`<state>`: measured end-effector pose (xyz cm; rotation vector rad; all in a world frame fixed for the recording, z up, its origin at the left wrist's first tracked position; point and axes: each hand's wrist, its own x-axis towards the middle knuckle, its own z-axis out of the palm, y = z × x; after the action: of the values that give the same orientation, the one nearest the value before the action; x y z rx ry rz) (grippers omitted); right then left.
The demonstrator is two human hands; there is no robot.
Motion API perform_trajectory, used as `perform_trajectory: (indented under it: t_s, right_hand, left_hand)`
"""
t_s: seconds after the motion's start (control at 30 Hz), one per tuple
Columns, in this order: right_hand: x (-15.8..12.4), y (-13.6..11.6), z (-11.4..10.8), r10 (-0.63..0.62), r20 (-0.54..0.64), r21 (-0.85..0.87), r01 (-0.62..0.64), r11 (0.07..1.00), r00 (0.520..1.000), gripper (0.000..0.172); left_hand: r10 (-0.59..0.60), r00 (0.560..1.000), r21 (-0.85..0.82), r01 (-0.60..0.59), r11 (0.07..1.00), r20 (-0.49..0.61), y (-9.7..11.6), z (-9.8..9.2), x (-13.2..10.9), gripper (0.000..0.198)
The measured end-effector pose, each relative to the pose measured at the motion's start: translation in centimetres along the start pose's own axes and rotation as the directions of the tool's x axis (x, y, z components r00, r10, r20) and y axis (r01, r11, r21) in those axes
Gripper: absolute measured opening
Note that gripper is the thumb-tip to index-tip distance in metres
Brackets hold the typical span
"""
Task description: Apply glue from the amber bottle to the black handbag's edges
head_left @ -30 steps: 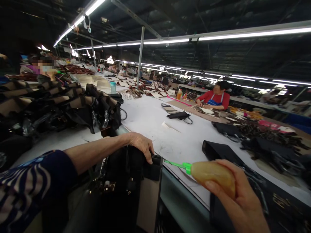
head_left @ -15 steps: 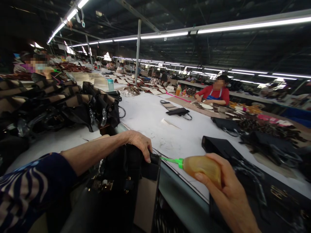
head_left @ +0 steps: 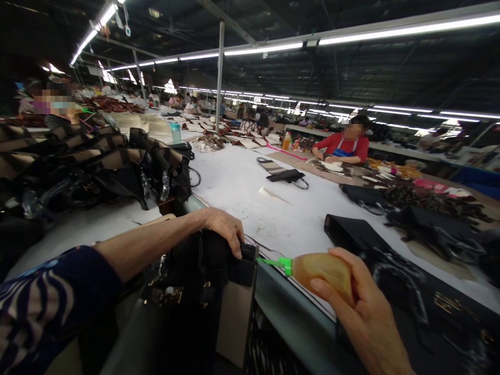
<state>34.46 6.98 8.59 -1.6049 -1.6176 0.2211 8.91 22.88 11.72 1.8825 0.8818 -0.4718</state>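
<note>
In front of me, below the table edge, is a black handbag (head_left: 191, 317) with gold-coloured fittings and a beige side panel. My left hand (head_left: 224, 227) is closed over its upper edge, thumb pressed on the near side. A soft squeeze bottle of amber liquid (head_left: 322, 271), probably glue, lies in my right hand (head_left: 365, 297), its fingers wrapped round it. The bottle's green nozzle (head_left: 273, 262) points left, and its tip is at the bag's edge just below my left hand. Whether the tip touches the edge is hard to tell.
Black bags (head_left: 89, 172) are heaped at the left on the white table (head_left: 234, 182). More black bags (head_left: 406, 281) lie at the right. A striped bag piece (head_left: 283, 172) rests mid-table. Across it sits a co-worker in red (head_left: 344, 143). A metal pole (head_left: 220, 78) rises behind.
The nozzle tip has slid slightly down along the bag's edge, and the bottle has shifted a little left with my right hand. My left hand keeps its hold on the bag.
</note>
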Motion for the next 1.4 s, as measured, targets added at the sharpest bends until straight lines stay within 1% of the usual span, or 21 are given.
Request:
perform_trajectory:
  t_s: [0.1, 0.23, 0.47, 0.63, 0.8, 0.97, 1.17, 1.4]
  right_hand:
    - [0.4, -0.2, 0.1, -0.006, -0.049, 0.001, 0.006, 1.000, 0.999, 0.046]
    - [0.8, -0.2, 0.4, 0.022, -0.064, 0.016, -0.021, 1.000, 0.998, 0.048]
    - [0.0, -0.2, 0.4, 0.126, 0.060, 0.039, -0.129, 0.991, 0.990, 0.050]
    - [0.2, -0.6, 0.2, 0.186, 0.081, 0.051, -0.190, 0.980, 0.979, 0.050]
    - [0.6, -0.5, 0.4, 0.197, 0.120, 0.052, -0.204, 0.978, 0.973, 0.051]
    - [0.6, -0.5, 0.6, 0.199, 0.130, 0.035, -0.205, 0.978, 0.971, 0.050]
    - [0.2, -0.9, 0.4, 0.214, 0.199, 0.033, -0.225, 0.974, 0.956, 0.049]
    - [-0.6, -0.7, 0.2, 0.238, 0.207, 0.025, -0.248, 0.968, 0.949, 0.048]
  left_hand:
    - [-0.001, 1.000, -0.002, 0.001, 1.000, 0.013, 0.1, 0.1, -0.1, 0.034]
    - [0.003, 1.000, 0.003, -0.003, 1.000, 0.008, 0.0, 0.2, 0.0, 0.034]
    - [0.019, 1.000, -0.011, -0.019, 1.000, -0.005, -0.6, 0.0, 0.1, 0.037]
    - [0.049, 0.998, 0.062, -0.046, 0.997, -0.043, -0.3, 0.0, -0.1, 0.033]
    - [0.066, 0.997, 0.075, -0.062, 0.995, -0.051, -0.3, 0.0, 0.1, 0.032]
    - [0.059, 0.997, 0.065, -0.056, 0.996, -0.053, -0.4, 0.0, 0.0, 0.033]
    - [0.066, 0.996, 0.066, -0.062, 0.996, -0.056, -0.4, 0.0, -0.1, 0.031]
    - [0.056, 0.996, 0.053, -0.052, 0.997, -0.071, -0.6, 0.0, 0.0, 0.033]
